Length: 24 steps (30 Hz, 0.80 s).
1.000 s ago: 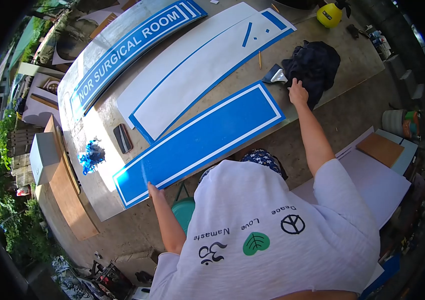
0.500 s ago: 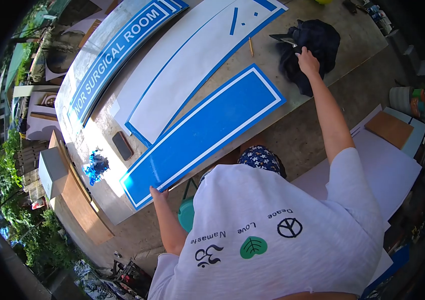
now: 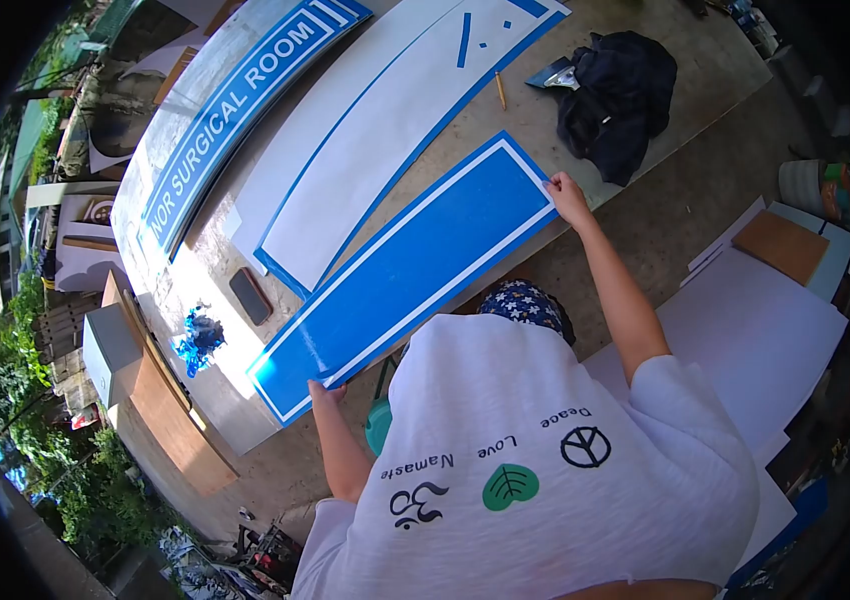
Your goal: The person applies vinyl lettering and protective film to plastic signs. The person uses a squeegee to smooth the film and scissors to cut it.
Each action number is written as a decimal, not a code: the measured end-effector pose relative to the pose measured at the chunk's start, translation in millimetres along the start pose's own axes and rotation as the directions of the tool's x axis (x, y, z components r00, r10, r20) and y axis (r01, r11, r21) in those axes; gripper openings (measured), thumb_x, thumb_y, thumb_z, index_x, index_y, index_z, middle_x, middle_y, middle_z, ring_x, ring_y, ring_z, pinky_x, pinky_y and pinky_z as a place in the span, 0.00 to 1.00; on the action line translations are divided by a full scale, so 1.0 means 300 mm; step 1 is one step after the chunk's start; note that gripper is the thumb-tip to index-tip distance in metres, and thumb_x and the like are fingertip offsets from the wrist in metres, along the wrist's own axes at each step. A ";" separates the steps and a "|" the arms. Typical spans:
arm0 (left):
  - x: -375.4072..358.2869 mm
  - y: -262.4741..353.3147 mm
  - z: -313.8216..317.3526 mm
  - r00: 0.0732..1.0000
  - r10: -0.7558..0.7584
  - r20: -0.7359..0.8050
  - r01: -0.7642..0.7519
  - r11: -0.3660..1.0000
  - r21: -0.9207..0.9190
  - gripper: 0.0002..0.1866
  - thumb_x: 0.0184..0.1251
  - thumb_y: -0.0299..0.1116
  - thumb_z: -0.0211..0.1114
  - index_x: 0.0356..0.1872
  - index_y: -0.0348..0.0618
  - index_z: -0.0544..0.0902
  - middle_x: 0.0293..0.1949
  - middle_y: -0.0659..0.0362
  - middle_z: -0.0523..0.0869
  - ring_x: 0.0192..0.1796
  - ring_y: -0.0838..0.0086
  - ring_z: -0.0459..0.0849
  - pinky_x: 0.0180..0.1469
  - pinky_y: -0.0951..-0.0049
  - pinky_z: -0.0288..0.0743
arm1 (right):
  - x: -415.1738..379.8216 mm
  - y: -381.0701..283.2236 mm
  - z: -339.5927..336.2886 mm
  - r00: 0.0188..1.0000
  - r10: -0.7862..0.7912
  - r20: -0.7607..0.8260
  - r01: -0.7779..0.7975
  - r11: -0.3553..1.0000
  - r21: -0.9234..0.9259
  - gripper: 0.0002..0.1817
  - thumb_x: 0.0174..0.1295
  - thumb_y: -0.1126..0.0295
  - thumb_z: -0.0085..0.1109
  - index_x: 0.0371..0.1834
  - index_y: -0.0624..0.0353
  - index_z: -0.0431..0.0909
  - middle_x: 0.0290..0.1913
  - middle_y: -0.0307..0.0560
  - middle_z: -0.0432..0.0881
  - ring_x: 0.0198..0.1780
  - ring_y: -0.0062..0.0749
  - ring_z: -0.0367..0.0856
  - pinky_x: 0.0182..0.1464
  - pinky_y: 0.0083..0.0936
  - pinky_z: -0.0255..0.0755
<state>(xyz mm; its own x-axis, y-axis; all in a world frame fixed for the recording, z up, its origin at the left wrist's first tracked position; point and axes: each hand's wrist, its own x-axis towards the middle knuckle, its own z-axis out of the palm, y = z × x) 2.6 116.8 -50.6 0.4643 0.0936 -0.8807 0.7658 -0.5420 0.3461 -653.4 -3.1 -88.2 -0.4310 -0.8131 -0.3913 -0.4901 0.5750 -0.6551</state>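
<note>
A long blue sign panel (image 3: 415,270) with a white border line lies slanted along the near side of the table. My left hand (image 3: 327,393) grips its near edge toward the left end, thumb on top and the other fingers mostly hidden. At the right end, my right hand (image 3: 570,200) pinches the panel's edge. Beyond that hand, a flat-bladed tool like a scraper (image 3: 555,76) rests against a bundled dark cloth (image 3: 620,105). A pencil (image 3: 501,91) lies on the table behind the panel.
Behind the panel are a white sheet with blue edges (image 3: 385,150) and a "SURGICAL ROOM" sign (image 3: 245,120). A phone (image 3: 250,296) and a crumpled blue scrap (image 3: 200,341) lie at left. Large white boards (image 3: 745,340) stand low at right.
My right hand has let go of the scraper at the dark cloth and come back to the panel's right end. My left hand stays on the near edge.
</note>
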 end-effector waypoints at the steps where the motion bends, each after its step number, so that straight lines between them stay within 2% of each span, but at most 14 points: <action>1: -0.003 0.001 0.006 1.000 0.004 -0.015 -0.004 1.000 0.008 0.31 0.72 0.60 0.39 0.66 0.53 0.71 0.65 0.57 0.74 0.64 0.60 0.74 0.59 0.52 0.68 | -0.014 0.017 0.010 0.999 -0.011 -0.045 0.017 0.988 0.155 0.14 0.63 0.62 0.62 0.38 0.64 0.77 0.39 0.56 0.84 0.44 0.50 0.82 0.48 0.38 0.73; 5: -0.080 -0.020 0.052 0.999 0.020 -0.038 -0.019 1.000 0.014 0.27 0.71 0.52 0.42 0.65 0.54 0.73 0.66 0.57 0.75 0.65 0.61 0.74 0.63 0.52 0.65 | -0.031 0.033 -0.050 0.999 0.052 0.010 -0.052 0.993 0.108 0.09 0.66 0.68 0.59 0.41 0.63 0.76 0.34 0.45 0.79 0.36 0.30 0.76 0.43 0.27 0.71; 7: -0.085 -0.035 0.062 0.999 0.000 -0.033 -0.001 0.999 -0.033 0.25 0.71 0.50 0.43 0.63 0.55 0.75 0.64 0.59 0.77 0.65 0.61 0.74 0.64 0.51 0.64 | -0.030 0.069 -0.082 1.000 0.023 0.014 -0.025 0.990 0.140 0.09 0.67 0.68 0.59 0.41 0.63 0.75 0.32 0.43 0.77 0.36 0.28 0.74 0.43 0.25 0.70; 9: -0.122 -0.067 0.081 1.000 0.007 0.025 -0.006 1.000 -0.025 0.24 0.72 0.47 0.43 0.62 0.47 0.74 0.61 0.57 0.79 0.61 0.60 0.77 0.60 0.49 0.70 | -0.019 0.108 -0.107 1.000 -0.003 -0.009 0.003 0.998 0.065 0.10 0.67 0.67 0.58 0.41 0.63 0.75 0.32 0.43 0.77 0.35 0.28 0.74 0.43 0.25 0.70; 13: -0.123 -0.090 0.098 1.000 -0.026 -0.015 0.025 0.997 -0.074 0.28 0.71 0.50 0.47 0.65 0.45 0.69 0.68 0.48 0.67 0.67 0.55 0.68 0.65 0.47 0.65 | 0.000 0.121 -0.139 0.999 -0.044 -0.019 0.044 0.999 -0.003 0.10 0.68 0.65 0.57 0.40 0.62 0.75 0.32 0.45 0.78 0.35 0.29 0.75 0.42 0.27 0.70; 15: -0.162 -0.088 0.106 0.998 -0.024 -0.054 0.024 1.000 -0.012 0.30 0.70 0.50 0.50 0.67 0.44 0.67 0.69 0.47 0.64 0.68 0.54 0.65 0.66 0.47 0.63 | -0.003 0.103 -0.153 0.998 -0.052 -0.024 0.051 0.997 -0.054 0.13 0.66 0.60 0.59 0.40 0.60 0.75 0.38 0.50 0.82 0.41 0.43 0.82 0.45 0.35 0.73; 16: -0.191 -0.086 0.110 0.995 -0.019 -0.095 0.024 0.999 0.046 0.32 0.68 0.51 0.53 0.69 0.44 0.64 0.70 0.46 0.60 0.69 0.53 0.63 0.67 0.47 0.62 | -0.026 0.090 -0.159 0.999 -0.045 -0.027 0.044 0.998 -0.054 0.13 0.66 0.60 0.59 0.40 0.60 0.75 0.38 0.50 0.82 0.41 0.43 0.82 0.45 0.35 0.73; 17: -0.229 -0.087 0.116 0.995 -0.019 -0.096 0.025 0.998 0.054 0.32 0.68 0.51 0.53 0.69 0.44 0.64 0.70 0.46 0.60 0.69 0.53 0.63 0.67 0.47 0.62 | -0.076 0.026 -0.176 0.972 -0.108 -0.207 0.049 0.961 -0.271 0.13 0.66 0.59 0.58 0.40 0.58 0.76 0.39 0.49 0.81 0.42 0.42 0.81 0.45 0.35 0.73; 18: -0.286 -0.093 0.125 0.971 0.120 -0.206 -0.099 0.989 0.112 0.34 0.67 0.50 0.55 0.70 0.44 0.62 0.70 0.46 0.60 0.69 0.53 0.62 0.67 0.48 0.62 | -0.111 -0.020 -0.203 0.911 -0.205 -0.358 0.012 0.880 -0.474 0.12 0.67 0.58 0.57 0.40 0.57 0.76 0.40 0.47 0.80 0.42 0.42 0.81 0.45 0.36 0.73; 19: -0.339 -0.101 0.134 0.916 0.261 -0.304 -0.213 0.960 0.181 0.35 0.66 0.49 0.57 0.70 0.44 0.60 0.70 0.46 0.60 0.69 0.52 0.62 0.67 0.48 0.61 | -0.115 -0.026 -0.229 0.913 -0.198 -0.357 0.004 0.880 -0.476 0.12 0.67 0.58 0.57 0.40 0.57 0.76 0.40 0.47 0.80 0.42 0.42 0.81 0.45 0.36 0.73; 21: -0.348 -0.093 0.126 0.825 0.409 -0.389 -0.315 0.906 0.285 0.37 0.65 0.49 0.59 0.71 0.44 0.57 0.70 0.47 0.60 0.69 0.52 0.62 0.68 0.48 0.61 | -0.122 0.012 -0.243 0.879 -0.134 -0.458 0.055 0.982 -0.182 0.11 0.67 0.58 0.57 0.40 0.54 0.77 0.39 0.45 0.78 0.42 0.39 0.80 0.45 0.36 0.72; 22: -0.348 -0.079 0.121 0.726 0.572 -0.381 -0.375 0.795 0.477 0.40 0.65 0.46 0.62 0.72 0.42 0.54 0.69 0.44 0.57 0.68 0.49 0.64 0.68 0.47 0.60 | -0.131 0.036 -0.237 0.876 -0.128 -0.465 0.115 0.992 -0.055 0.09 0.66 0.62 0.59 0.42 0.55 0.77 0.38 0.44 0.78 0.39 0.36 0.80 0.43 0.33 0.73; 23: -0.348 -0.072 0.125 0.614 0.716 -0.331 -0.402 0.645 0.649 0.43 0.64 0.43 0.65 0.72 0.39 0.50 0.68 0.42 0.53 0.67 0.47 0.66 0.68 0.47 0.60 | -0.166 0.049 -0.223 0.879 -0.108 -0.464 0.095 0.994 -0.052 0.09 0.66 0.62 0.59 0.42 0.55 0.77 0.38 0.44 0.78 0.39 0.36 0.80 0.43 0.33 0.73; 24: -0.344 -0.078 0.146 0.613 0.720 -0.323 -0.399 0.636 0.661 0.43 0.64 0.43 0.65 0.72 0.39 0.50 0.68 0.42 0.53 0.67 0.47 0.66 0.68 0.47 0.60 | -0.196 0.059 -0.205 0.868 -0.109 -0.484 0.129 0.992 0.009 0.09 0.65 0.64 0.59 0.42 0.55 0.77 0.38 0.44 0.78 0.38 0.34 0.79 0.43 0.32 0.73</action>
<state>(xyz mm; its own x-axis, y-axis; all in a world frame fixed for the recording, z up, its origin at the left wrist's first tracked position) -82.8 83.3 17.8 0.9805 -0.0629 -0.1863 0.0080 -0.9339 0.3575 -683.4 60.4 -36.9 -0.6875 -0.7249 0.0442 -0.5351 0.4645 -0.7057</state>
